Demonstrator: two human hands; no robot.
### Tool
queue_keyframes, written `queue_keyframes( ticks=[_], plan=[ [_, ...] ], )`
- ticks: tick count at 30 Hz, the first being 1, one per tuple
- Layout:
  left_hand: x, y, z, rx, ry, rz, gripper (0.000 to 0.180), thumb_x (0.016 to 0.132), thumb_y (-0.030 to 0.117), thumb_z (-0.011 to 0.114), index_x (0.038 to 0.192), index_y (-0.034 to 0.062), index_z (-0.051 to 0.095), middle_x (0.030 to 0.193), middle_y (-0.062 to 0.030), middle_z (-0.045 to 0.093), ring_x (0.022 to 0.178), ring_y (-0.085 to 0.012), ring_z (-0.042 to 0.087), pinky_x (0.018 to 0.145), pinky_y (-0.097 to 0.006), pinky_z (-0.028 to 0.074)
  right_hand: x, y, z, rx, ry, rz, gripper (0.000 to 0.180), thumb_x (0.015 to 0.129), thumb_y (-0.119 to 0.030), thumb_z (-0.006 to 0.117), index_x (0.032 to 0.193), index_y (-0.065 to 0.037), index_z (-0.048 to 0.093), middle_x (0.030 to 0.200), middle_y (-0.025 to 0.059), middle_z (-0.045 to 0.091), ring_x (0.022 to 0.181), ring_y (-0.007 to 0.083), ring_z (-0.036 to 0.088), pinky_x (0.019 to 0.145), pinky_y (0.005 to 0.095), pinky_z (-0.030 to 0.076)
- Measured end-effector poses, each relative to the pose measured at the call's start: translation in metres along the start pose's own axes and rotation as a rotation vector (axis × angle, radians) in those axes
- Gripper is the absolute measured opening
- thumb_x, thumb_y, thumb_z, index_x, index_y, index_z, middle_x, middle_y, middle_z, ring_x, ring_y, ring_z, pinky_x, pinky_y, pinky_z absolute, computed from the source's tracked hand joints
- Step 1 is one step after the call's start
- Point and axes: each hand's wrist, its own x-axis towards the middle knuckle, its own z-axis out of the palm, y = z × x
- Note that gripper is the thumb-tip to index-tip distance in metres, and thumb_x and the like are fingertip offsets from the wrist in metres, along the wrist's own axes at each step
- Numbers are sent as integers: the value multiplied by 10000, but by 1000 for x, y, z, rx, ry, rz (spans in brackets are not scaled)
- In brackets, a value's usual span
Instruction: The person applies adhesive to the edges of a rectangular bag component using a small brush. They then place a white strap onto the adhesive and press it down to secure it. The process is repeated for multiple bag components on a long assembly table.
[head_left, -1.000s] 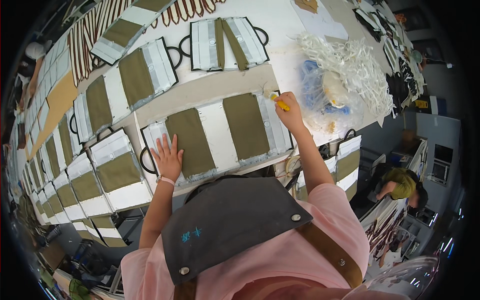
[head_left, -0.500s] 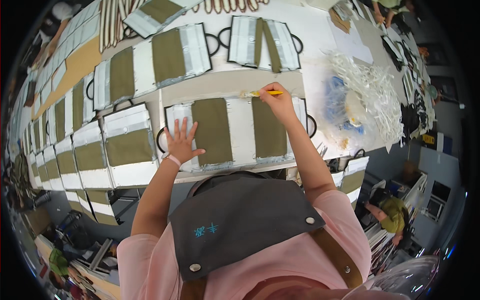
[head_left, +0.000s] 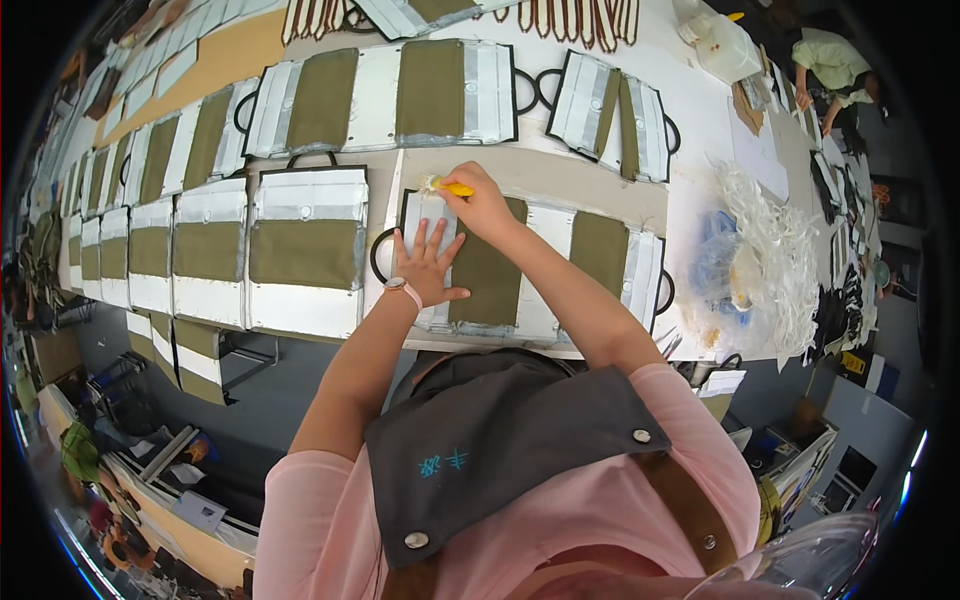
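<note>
Head view, the only one here: the left hand (head_left: pixel 428 268) lies flat with fingers spread apart on the white left end of an unfolded bag panel (head_left: pixel 520 265), which is olive-green and white w/ black loop handles and lies on the near edge of the long work table (head_left: pixel 560 175), just in front of the person. This hand holds nothing; it only presses the panel down. The right hand (head_left: pixel 487 203) is closed around a small brush (head_left: pixel 447 187) w/ a yellow handle, and the pale bristle tip touches the top left corner of the same panel, just beside the left fingertips. I judge the step in hand is brushing sth. (glue, probably, but I cannot tell) along the upper edge of the panel. The next move, I think, calls for a steady stroke along that edge while the left palm keeps the piece from sliding, and for not going over onto the bare table. Around it, many similar panels (head_left: pixel 308 250) lie in rows to the left and behind, a heap of white straps (head_left: pixel 775 255) is at the right, and another person (head_left: pixel 830 65) works far at the upper right.
</note>
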Motion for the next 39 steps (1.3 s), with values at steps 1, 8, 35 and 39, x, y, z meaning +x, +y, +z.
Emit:
queue_keyframes(
  ticks=[1,8,35,39],
  plan=[
    [-1,-1,1,-11,12,3,1000,719,781,444,1486,249,84,1542,-135,-23,1408,-373,-59,1027,-676,-29,-3,-2,-3,-9,16,-17,114,777,-62,654,861,-2,606,913,129,535,818,282,562,730,337,465],
    [-5,-2,-10,-62,-63,1,952,749,745,454,1483,253,99,1544,-116,-30,1410,-351,-79,1036,-672,-36,-29,-17,2,-37,-2,14,128,782,-38,655,896,2,612,938,115,552,855,250,575,749,311,467],
    [-3,-2,0,-51,26,7,948,744,769,425,1480,251,127,1545,-110,-33,1411,-347,-79,1028,-679,-33,-47,-5,-10,-109,38,18,175,757,9,600,929,-12,623,973,125,553,886,288,581,767,327,480],
    [0,-3,10,-51,82,9,945,743,772,421,1480,254,134,1544,-119,-30,1409,-357,-74,1025,-683,-26,-43,-8,-34,-117,-44,114,182,768,30,573,937,-13,627,982,128,562,911,282,575,796,322,468]
  ],
)
